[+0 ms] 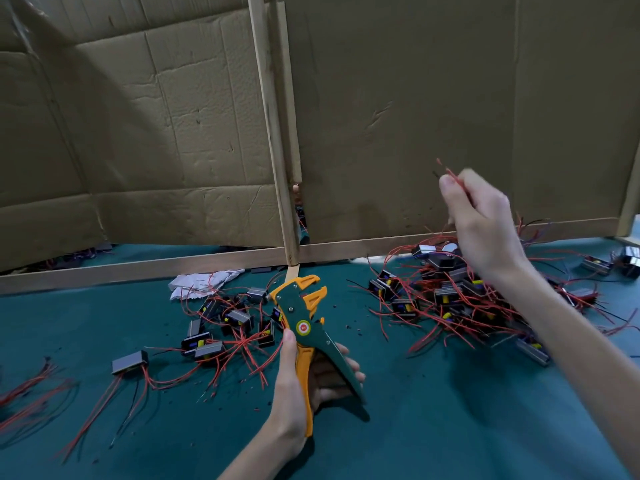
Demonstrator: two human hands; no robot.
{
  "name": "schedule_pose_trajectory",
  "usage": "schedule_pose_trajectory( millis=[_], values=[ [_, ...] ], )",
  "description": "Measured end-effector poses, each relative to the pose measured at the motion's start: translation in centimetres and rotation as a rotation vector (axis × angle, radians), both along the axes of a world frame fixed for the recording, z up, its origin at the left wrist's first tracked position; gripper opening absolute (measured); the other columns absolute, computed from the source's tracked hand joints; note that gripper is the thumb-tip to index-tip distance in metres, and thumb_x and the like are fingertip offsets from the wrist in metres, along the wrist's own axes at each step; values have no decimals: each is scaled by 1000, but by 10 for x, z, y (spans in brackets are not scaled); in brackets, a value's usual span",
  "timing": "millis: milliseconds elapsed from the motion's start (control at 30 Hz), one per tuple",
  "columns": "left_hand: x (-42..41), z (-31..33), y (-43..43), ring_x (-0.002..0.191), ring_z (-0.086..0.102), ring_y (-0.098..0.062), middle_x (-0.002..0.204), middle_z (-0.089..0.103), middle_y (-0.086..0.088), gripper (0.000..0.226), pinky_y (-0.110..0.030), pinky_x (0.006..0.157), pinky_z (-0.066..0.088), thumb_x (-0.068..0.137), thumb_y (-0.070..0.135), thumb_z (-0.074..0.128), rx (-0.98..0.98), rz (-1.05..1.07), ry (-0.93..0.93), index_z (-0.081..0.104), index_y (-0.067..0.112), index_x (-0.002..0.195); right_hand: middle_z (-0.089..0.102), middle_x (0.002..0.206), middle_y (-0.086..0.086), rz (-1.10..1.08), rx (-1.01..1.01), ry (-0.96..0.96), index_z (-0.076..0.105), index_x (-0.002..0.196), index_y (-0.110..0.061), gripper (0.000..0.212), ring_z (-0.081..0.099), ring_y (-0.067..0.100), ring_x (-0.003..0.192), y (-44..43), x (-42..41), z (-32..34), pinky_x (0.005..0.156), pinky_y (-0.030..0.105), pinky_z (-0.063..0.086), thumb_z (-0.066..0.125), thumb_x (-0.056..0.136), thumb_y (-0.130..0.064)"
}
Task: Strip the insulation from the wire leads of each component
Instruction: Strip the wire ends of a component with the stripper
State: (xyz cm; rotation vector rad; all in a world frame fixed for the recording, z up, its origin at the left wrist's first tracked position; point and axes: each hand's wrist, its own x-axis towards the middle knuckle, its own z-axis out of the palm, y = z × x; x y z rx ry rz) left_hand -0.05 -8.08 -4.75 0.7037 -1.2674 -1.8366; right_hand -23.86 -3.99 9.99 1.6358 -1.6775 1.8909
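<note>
Components [130,362] with red and black wires lie in two heaps in front of me. Biggest thing: cardboard wall [398,98], fills the whole upper frame, with a wood strip [273,133] running down its middle. Below it is the green table [450,427], across the lower frame. The bigger heap [446,296] sits at centre right, tangled, near the wall's foot. The smaller heap [228,323] sits at centre left, more spread out. Loose wires [31,393] lie at the lower left edge, well apart from the heaps.

My right hand [481,223] is raised at the right of the frame, above the bigger heap, fingers curled and pinching red leads [453,176] that poke up past the thumb. Whether a component hangs under that hand, I cannot tell. My left hand [294,386], lower centre, grips the handles of the orange-green stripper [304,327]. The tool stands upright, head up, jaws apart, just right of the smaller heap. A white cloth [197,282] lies crumpled behind the smaller heap. Small dark bits are scattered on the table near the stripper.
</note>
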Motion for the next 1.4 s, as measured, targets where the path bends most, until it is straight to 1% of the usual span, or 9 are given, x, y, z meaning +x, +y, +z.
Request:
schedule_pose_trajectory(
  millis=[167,300,433,600,700,867,1100,1267,1400],
  values=[
    [1,-2,-1,81,67,-45,90,66,-33,84,-46,70,59,81,67,28,-8,116,53,68,-6,91,61,91,20,-510,456,305,46,99,-5,35,53,39,86,-41,-37,8,73,43,38,36,101,-39],
    [9,3,-17,80,69,-42,87,68,-30,82,-43,65,59,78,69,31,-17,203,82,70,-2,86,28,143,30,-765,846,454,21,140,9,76,23,41,134,-57,-34,-15,110,58,20,48,94,-45],
    [26,9,-45,81,70,-40,86,69,-27,85,-45,67,59,85,70,27,-7,241,127,66,-4,93,37,138,21,-500,568,754,38,134,-5,54,31,36,128,-62,10,-49,111,50,20,52,86,-27],
    [37,9,-55,79,69,-39,87,68,-28,83,-45,67,58,84,71,31,37,168,133,69,-2,87,39,141,18,-420,676,1116,49,129,-10,47,19,32,142,-60,70,-96,103,68,-25,51,86,-28],
    [45,-1,-50,80,68,-41,87,67,-30,85,-47,70,57,78,74,35,48,119,78,72,-2,83,39,140,21,-527,797,1187,49,129,-8,48,14,35,144,-62,89,-110,96,75,-27,49,87,-31],
    [52,-5,-47,80,68,-43,87,66,-30,85,-45,67,57,79,73,34,49,140,105,72,-3,84,42,135,19,-258,731,1036,47,131,-7,46,27,37,135,-77,104,-119,116,56,2,51,87,-21],
    [50,1,-46,80,68,-43,86,67,-30,82,-46,66,58,80,72,33,34,230,145,72,-1,82,46,136,16,400,889,487,42,145,-25,65,43,35,121,-108,130,-130,101,40,35,42,87,5],
    [51,1,-43,80,68,-43,87,67,-31,82,-45,67,58,83,70,31,15,243,117,72,0,81,67,93,17,406,821,174,71,94,-20,47,59,26,84,-107,134,-130,85,45,53,45,70,11],
    [52,-1,-42,83,67,-45,89,66,-32,81,-45,68,58,82,68,31,-21,223,99,72,-2,82,71,107,8,241,688,158,74,101,-13,45,60,21,104,-90,101,-127,89,22,45,46,74,11]
  ],
)
